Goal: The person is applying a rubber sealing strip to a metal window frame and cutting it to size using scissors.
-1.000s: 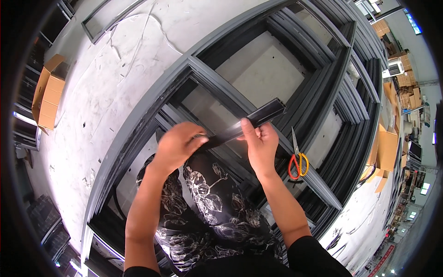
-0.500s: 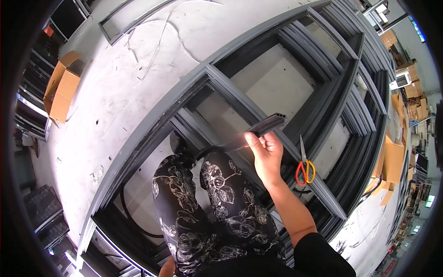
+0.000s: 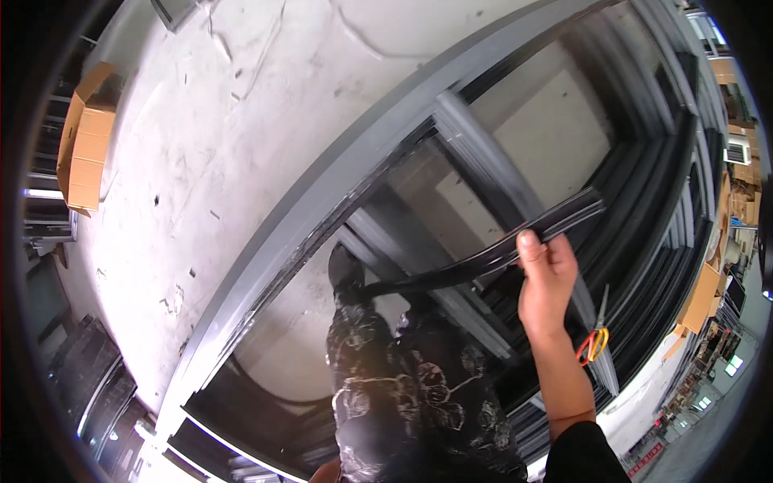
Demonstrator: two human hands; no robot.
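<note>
My right hand [image 3: 546, 278] is closed on a long black rubber sealing strip [image 3: 471, 270], thumb on top. The strip's end sticks out past the fingers to the upper right, and the rest runs left toward my shoe. Of my left hand [image 3: 327, 472] only a sliver of skin shows at the lower edge, beside my leg; its fingers are hidden. Scissors [image 3: 594, 344] with red and yellow handles lie on a frame bar to the right of my right wrist. Below the strip are stacked grey window frames [image 3: 378, 137], with my legs inside one opening.
An open cardboard box [image 3: 88, 153] stands on the pale floor [image 3: 201, 161] at the left, among dark frames. More cardboard [image 3: 699, 298] lies beyond the stack on the right. Thin pale strips [image 3: 354, 34] lie scattered on the floor at the top.
The view has shifted, with frames and scissors now farther right. My right hand has moved right with the strip, and a longer stretch of it now shows between my hand and my shoe.
</note>
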